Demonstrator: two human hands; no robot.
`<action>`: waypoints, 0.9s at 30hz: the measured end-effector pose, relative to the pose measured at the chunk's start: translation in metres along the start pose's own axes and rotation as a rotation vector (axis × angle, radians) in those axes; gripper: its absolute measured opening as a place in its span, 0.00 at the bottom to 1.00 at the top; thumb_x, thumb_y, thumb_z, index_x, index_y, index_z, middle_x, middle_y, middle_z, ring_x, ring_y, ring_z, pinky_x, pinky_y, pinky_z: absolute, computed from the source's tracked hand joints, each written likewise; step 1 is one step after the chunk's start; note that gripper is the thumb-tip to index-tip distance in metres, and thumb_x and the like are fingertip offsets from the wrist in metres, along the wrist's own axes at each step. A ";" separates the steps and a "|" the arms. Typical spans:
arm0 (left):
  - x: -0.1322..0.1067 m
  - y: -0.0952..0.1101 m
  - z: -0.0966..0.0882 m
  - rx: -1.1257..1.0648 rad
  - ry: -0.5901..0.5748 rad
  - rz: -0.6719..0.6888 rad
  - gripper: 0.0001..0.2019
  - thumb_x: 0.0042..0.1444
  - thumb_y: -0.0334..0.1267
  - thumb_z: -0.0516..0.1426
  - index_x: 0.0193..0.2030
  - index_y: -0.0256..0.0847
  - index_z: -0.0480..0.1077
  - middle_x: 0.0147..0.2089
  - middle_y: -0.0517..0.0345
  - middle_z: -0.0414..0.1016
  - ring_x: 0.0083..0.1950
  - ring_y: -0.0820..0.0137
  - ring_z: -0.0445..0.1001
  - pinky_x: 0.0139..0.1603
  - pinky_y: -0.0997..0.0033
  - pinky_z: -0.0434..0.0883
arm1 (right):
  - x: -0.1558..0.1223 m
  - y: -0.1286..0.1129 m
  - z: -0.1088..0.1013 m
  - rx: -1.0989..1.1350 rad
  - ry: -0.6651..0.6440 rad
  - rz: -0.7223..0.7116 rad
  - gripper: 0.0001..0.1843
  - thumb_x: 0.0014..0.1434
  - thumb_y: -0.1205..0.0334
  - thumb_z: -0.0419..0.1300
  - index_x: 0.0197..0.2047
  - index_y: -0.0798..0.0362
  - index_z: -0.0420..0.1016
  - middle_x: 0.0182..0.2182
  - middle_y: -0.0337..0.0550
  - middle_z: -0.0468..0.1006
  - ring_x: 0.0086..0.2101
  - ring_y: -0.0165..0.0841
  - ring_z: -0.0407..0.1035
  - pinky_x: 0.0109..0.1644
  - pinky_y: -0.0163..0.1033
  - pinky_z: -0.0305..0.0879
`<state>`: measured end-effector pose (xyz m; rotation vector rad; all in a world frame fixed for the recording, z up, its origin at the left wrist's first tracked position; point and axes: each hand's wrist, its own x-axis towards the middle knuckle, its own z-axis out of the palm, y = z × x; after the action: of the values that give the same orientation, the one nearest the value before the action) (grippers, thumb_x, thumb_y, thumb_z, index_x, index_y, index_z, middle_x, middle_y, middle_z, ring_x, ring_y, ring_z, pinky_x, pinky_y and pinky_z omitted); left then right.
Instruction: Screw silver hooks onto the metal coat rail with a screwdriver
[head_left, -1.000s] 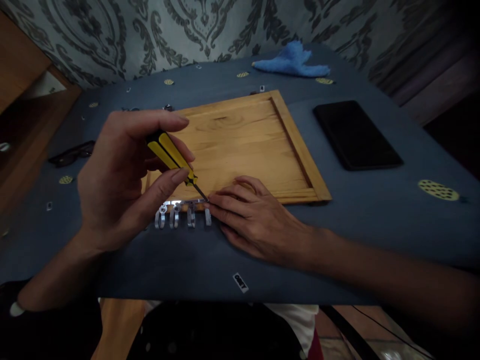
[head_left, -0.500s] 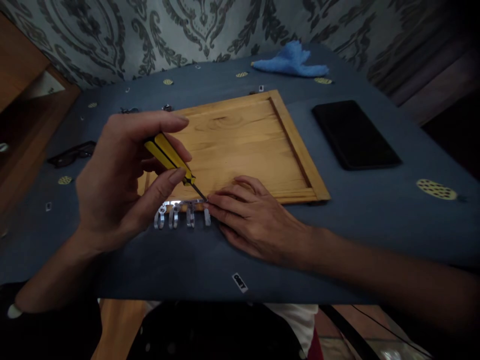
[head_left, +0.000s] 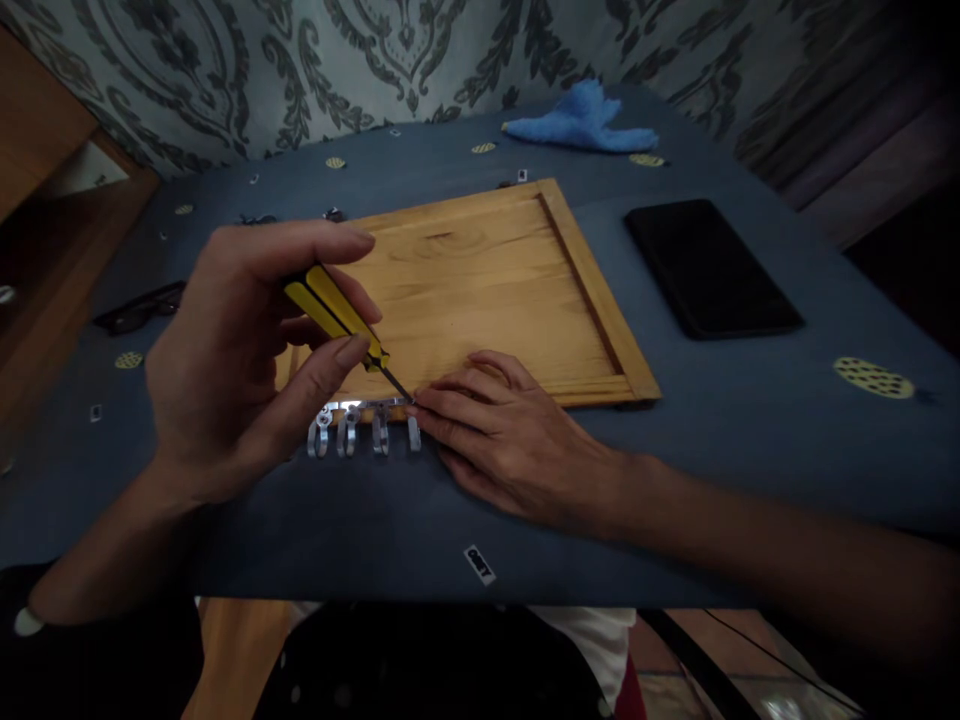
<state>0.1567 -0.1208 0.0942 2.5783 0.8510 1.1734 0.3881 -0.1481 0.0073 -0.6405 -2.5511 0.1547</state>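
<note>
My left hand (head_left: pixel 259 360) is closed around the yellow-and-black handle of a screwdriver (head_left: pixel 330 310), which slants down to the right. Its tip meets a metal hook rail (head_left: pixel 367 405) along the near edge of a framed wooden panel (head_left: pixel 480 290). Several silver hooks (head_left: pixel 381 432) stick out from the rail over the tablecloth. From the right, my right hand (head_left: pixel 510 430) rests on the panel's near edge, its thumb and fingertips pressed together at the screwdriver tip. Those fingers cover the rail's right end, and whatever they pinch is hidden.
A black tablet or large phone (head_left: pixel 712 270) lies right of the panel. Behind it sits a crumpled blue cloth (head_left: pixel 581 122), near the patterned wall. Dark glasses (head_left: pixel 139 308) and small metal bits (head_left: pixel 334 214) lie left and behind. The table's near edge runs just before my lap.
My left hand and the screwdriver handle have shifted very slightly left, the tip staying at the same place on the rail. My right hand has not visibly moved.
</note>
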 end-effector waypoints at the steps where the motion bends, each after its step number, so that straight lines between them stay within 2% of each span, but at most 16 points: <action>1: 0.000 0.000 0.000 -0.006 0.006 -0.005 0.28 0.60 0.28 0.63 0.64 0.53 0.65 0.46 0.60 0.71 0.45 0.73 0.80 0.37 0.77 0.81 | 0.000 0.000 0.000 -0.003 0.002 -0.002 0.19 0.69 0.65 0.53 0.59 0.61 0.74 0.55 0.53 0.79 0.54 0.46 0.69 0.62 0.60 0.58; 8: -0.001 -0.002 -0.001 0.048 -0.009 0.044 0.31 0.60 0.28 0.63 0.66 0.54 0.63 0.49 0.58 0.71 0.45 0.73 0.80 0.37 0.76 0.82 | 0.000 0.000 -0.001 0.004 -0.012 0.000 0.19 0.69 0.65 0.53 0.60 0.61 0.73 0.57 0.53 0.78 0.55 0.46 0.68 0.63 0.61 0.58; 16: -0.003 -0.003 -0.002 0.074 -0.022 0.018 0.31 0.61 0.30 0.63 0.67 0.57 0.61 0.49 0.60 0.71 0.46 0.72 0.80 0.38 0.74 0.83 | 0.001 0.000 0.000 -0.010 0.002 -0.011 0.19 0.69 0.66 0.53 0.59 0.62 0.73 0.56 0.53 0.78 0.54 0.47 0.68 0.62 0.60 0.58; 19: -0.002 -0.005 -0.001 0.047 -0.021 0.048 0.31 0.60 0.30 0.63 0.67 0.56 0.62 0.50 0.59 0.71 0.45 0.73 0.80 0.38 0.75 0.83 | 0.001 0.000 0.000 -0.005 -0.001 -0.007 0.19 0.69 0.66 0.53 0.59 0.62 0.74 0.56 0.53 0.79 0.54 0.46 0.68 0.62 0.60 0.58; 23: -0.003 -0.010 0.001 0.065 0.068 0.124 0.32 0.55 0.31 0.68 0.66 0.48 0.67 0.51 0.54 0.73 0.44 0.73 0.77 0.32 0.82 0.80 | 0.001 -0.001 -0.001 0.007 -0.002 -0.003 0.19 0.69 0.66 0.52 0.59 0.62 0.74 0.56 0.54 0.79 0.54 0.47 0.68 0.61 0.61 0.59; 27: -0.004 -0.006 0.005 0.040 0.106 0.102 0.34 0.51 0.34 0.71 0.65 0.50 0.67 0.53 0.56 0.73 0.48 0.70 0.78 0.37 0.77 0.83 | 0.001 0.000 -0.001 0.009 -0.005 0.004 0.19 0.69 0.66 0.52 0.60 0.59 0.74 0.55 0.53 0.79 0.54 0.46 0.68 0.62 0.61 0.58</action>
<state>0.1560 -0.1173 0.0857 2.6402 0.7802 1.3449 0.3876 -0.1481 0.0085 -0.6429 -2.5522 0.1688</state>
